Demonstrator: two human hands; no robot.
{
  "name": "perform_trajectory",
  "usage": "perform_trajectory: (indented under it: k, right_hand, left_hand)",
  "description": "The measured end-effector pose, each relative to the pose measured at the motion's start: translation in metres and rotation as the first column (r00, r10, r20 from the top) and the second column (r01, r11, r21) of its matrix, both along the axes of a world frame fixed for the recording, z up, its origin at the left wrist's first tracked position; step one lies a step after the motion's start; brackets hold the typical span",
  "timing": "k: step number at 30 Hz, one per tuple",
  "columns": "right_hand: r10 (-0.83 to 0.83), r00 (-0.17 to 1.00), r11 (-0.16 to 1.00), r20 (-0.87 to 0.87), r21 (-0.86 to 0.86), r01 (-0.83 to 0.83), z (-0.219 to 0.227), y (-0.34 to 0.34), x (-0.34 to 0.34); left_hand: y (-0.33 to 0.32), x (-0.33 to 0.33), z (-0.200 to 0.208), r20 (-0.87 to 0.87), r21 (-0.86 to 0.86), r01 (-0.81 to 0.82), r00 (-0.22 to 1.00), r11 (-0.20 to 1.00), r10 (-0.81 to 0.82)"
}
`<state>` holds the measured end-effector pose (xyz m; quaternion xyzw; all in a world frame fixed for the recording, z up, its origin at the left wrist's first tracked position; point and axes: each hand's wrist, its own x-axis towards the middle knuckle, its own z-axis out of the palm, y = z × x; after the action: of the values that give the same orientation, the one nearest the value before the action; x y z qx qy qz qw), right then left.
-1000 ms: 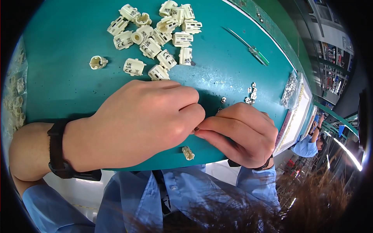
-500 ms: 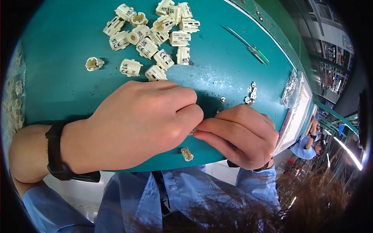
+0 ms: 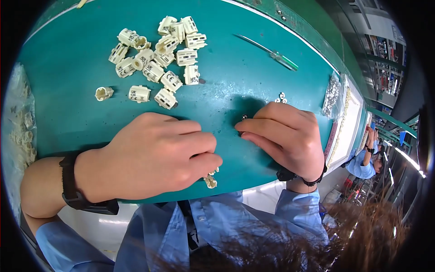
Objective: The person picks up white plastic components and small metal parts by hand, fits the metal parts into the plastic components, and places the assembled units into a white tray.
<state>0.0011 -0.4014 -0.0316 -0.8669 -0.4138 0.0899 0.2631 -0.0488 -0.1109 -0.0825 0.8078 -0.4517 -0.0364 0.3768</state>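
My left hand [image 3: 158, 156] is closed, its fingers curled round a small cream plastic part [image 3: 215, 171] that shows only in part below the fingertips. Just under it, near the table's front edge, lies another small cream plastic piece [image 3: 210, 182]. My right hand [image 3: 287, 140] has thumb and forefinger pinched at the tabletop. A small dark metal part [image 3: 240, 133] shows at those fingertips, mostly covered. Right beyond them lies a second small shiny metal part [image 3: 244, 117]. More small metal parts [image 3: 281, 97] lie behind the right hand's knuckles.
Several cream cylindrical plastic housings [image 3: 152, 71] with printed marks lie grouped at the far left on the green tabletop [image 3: 217, 59]. A screwdriver [image 3: 283, 60] lies at the far right. Clear bags of parts flank both sides, one left [image 3: 22, 122], one right [image 3: 332, 97]. Another person [image 3: 362, 163] sits beyond.
My hands have come apart: the right has moved away to the small metal parts, while the left keeps the cream part. The whole view has shifted slightly.
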Motion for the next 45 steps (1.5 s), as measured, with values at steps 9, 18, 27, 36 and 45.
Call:
perform_trajectory:
  k: [9, 18, 27, 36, 45]
  right_hand:
    - [-0.016, 0.986, 1.000, -0.165, 0.012, 0.018, 0.007, -0.005, -0.002]
    - [0.005, 0.969, 0.988, -0.246, 0.151, 0.034, -0.005, -0.002, -0.004]
    - [-0.194, 0.906, 0.977, -0.375, 0.006, 0.212, 0.001, 0.006, -0.009]
    - [-0.158, 0.970, 0.986, -0.184, 0.021, 0.165, -0.001, 0.008, -0.016]
    - [-0.087, 0.985, 0.996, -0.147, 0.007, 0.089, -0.001, 0.011, -0.016]
  left_hand:
    - [0.008, 0.013, 0.019, 0.223, -0.067, -0.179, 0.956, 0.982, 0.190]
    - [0.023, 0.023, 0.045, 0.393, 0.277, -0.386, 0.881, 0.880, 0.263]
    - [0.026, 0.013, 0.046, 0.316, 0.343, -0.409, 0.898, 0.845, 0.306]
    - [0.011, 0.006, 0.034, 0.010, 0.168, -0.235, 0.971, 0.957, 0.237]
    - [0.004, 0.004, 0.012, -0.122, 0.030, -0.159, 0.979, 0.987, 0.161]
